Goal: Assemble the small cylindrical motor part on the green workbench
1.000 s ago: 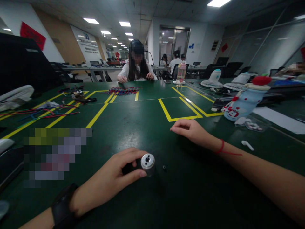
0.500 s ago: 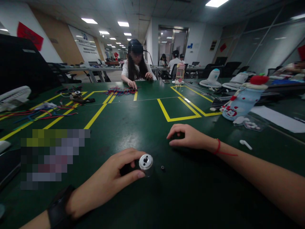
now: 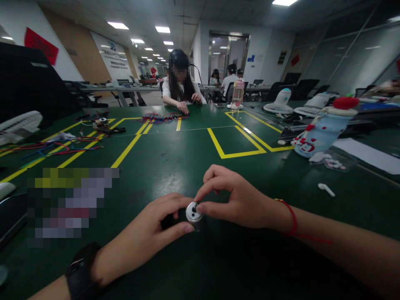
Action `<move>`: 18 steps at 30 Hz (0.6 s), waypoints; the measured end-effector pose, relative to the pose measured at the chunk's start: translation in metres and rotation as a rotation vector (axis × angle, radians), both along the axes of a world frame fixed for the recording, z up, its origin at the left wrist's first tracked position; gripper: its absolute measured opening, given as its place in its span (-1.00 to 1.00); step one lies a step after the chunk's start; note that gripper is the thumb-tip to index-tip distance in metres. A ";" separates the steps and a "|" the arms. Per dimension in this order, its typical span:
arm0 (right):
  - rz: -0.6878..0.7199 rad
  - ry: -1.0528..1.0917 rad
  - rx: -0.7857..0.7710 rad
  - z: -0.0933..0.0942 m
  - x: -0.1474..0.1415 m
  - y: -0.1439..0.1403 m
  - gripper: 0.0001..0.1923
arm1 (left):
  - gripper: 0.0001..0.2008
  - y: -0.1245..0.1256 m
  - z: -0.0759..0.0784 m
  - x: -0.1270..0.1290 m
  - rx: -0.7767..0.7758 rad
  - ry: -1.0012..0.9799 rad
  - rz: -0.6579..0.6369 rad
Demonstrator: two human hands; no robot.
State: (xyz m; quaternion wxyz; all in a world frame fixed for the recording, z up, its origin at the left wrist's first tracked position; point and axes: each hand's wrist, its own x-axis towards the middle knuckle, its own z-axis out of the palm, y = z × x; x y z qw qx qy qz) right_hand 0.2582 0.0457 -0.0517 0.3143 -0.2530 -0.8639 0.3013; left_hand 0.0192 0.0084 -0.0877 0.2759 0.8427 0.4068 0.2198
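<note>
My left hand (image 3: 150, 227), watch (image 3: 81, 266) on wrist, grips a metal cylinder (image 3: 190, 214) between thumb and fingers, upright on the green bench (image 3: 175, 271). Cylinder's between my hands; right hand (image 3: 240, 202) has thumb and index almost together at its top face, can't tell if they pinch anything. Further out: white earbud (image 3: 326, 190), blue bottle (image 3: 323, 135), then a wire bundle (image 3: 161, 118) by a co-worker's hand (image 3: 183, 107).

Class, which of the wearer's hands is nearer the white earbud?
Right. The right hand is left of the white earbud; the left hand, holding the silver cylinder, is farther left.
</note>
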 end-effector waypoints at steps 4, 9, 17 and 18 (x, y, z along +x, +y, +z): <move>-0.020 -0.021 -0.014 0.003 -0.011 -0.006 -0.89 | -0.75 -0.001 -0.004 -0.004 0.025 -0.003 0.016; -0.037 -0.018 -0.062 0.003 -0.017 -0.008 -0.85 | -0.79 -0.003 -0.003 -0.009 0.012 0.001 0.008; -0.133 0.083 -0.247 0.002 0.006 0.007 -0.71 | -0.70 -0.007 0.005 0.000 -0.027 -0.002 -0.009; -0.194 0.120 -0.294 -0.002 0.013 0.015 -0.72 | -0.70 -0.008 0.007 0.002 -0.040 -0.004 -0.006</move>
